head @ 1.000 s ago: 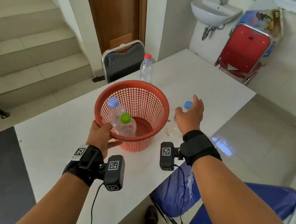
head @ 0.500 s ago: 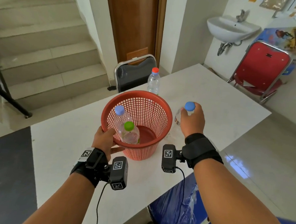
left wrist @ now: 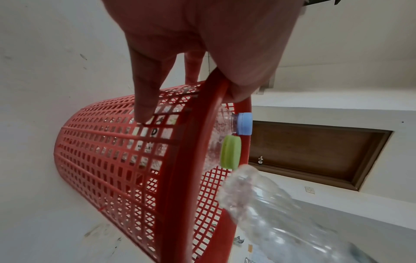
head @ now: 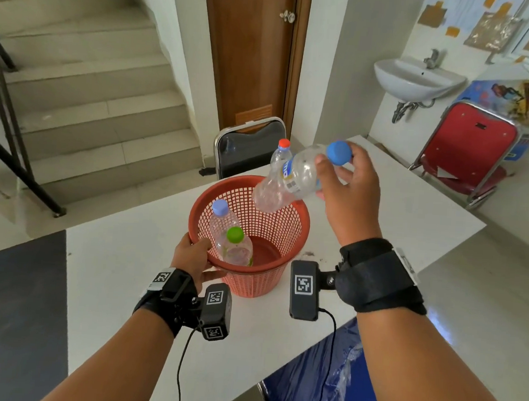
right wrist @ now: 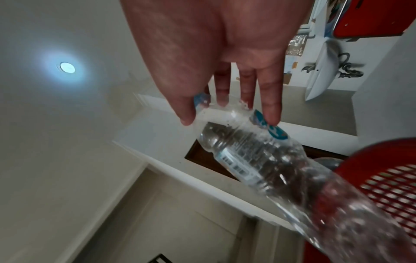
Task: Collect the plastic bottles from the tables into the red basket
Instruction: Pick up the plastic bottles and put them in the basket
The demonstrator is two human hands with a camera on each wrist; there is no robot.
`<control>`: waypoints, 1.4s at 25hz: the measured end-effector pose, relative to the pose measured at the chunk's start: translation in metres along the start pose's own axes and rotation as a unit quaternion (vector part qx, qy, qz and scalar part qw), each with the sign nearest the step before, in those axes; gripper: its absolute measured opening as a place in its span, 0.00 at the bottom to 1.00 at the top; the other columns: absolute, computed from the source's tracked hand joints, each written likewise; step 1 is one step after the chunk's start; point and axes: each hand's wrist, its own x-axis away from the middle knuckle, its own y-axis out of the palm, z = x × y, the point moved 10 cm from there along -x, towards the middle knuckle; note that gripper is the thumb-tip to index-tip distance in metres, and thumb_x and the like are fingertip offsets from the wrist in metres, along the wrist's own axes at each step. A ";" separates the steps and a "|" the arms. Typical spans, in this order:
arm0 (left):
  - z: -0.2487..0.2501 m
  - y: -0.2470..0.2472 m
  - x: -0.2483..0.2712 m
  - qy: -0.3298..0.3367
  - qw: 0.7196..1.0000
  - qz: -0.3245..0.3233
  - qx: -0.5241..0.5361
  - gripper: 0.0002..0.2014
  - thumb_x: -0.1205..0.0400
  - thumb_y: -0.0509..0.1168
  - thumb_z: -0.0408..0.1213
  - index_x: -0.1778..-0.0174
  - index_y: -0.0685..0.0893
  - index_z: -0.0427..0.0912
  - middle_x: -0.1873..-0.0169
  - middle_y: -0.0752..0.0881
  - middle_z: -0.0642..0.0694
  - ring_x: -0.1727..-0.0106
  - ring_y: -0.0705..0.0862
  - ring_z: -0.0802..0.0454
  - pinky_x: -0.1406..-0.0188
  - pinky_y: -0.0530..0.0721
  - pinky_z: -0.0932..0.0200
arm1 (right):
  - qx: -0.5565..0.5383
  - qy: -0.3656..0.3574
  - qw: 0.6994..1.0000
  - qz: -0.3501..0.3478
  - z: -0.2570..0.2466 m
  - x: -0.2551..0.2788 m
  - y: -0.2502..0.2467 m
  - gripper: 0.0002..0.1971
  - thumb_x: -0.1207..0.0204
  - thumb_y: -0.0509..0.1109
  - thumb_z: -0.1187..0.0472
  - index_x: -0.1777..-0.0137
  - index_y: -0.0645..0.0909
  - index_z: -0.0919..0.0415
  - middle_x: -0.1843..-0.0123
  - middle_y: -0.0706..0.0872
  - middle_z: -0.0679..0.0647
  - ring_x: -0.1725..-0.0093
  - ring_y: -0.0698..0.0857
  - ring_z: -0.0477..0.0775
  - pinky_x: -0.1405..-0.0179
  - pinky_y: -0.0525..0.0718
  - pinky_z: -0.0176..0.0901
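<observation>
A red mesh basket (head: 274,223) (left wrist: 126,160) stands on the white table (head: 128,253). Two clear bottles lean inside it, one with a pale blue cap (head: 220,207) (left wrist: 244,123) and one with a green cap (head: 235,235) (left wrist: 230,151). My left hand (head: 192,253) (left wrist: 191,53) grips the basket's near rim, thumb inside. My right hand (head: 348,187) (right wrist: 225,99) holds a clear blue-capped bottle (head: 293,177) (right wrist: 258,151) by its neck, tilted with its base over the basket's far rim. A red-capped bottle (head: 281,153) stands on the table behind the basket.
A black folding chair (head: 248,146) stands at the table's far edge before a brown door (head: 252,49). A red chair (head: 470,152) and a sink (head: 417,78) are at the right. Stairs (head: 86,87) rise at the left. A blue seat (head: 322,379) sits below my right arm.
My right hand closed on the blue-capped bottle on the table, lifted it and swung it left over the basket, tilting it. My left hand stayed on the basket's rim.
</observation>
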 end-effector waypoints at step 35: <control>-0.001 -0.186 0.103 0.104 0.991 -0.087 0.007 0.14 0.17 0.55 0.30 0.38 0.77 0.46 0.59 0.87 0.40 0.59 0.88 0.40 0.60 0.90 0.40 | 0.352 0.107 0.926 -0.083 -0.012 0.157 0.067 0.29 0.17 0.63 0.62 0.17 0.62 0.52 0.15 0.63 0.59 0.20 0.69 0.64 0.22 0.71 0.58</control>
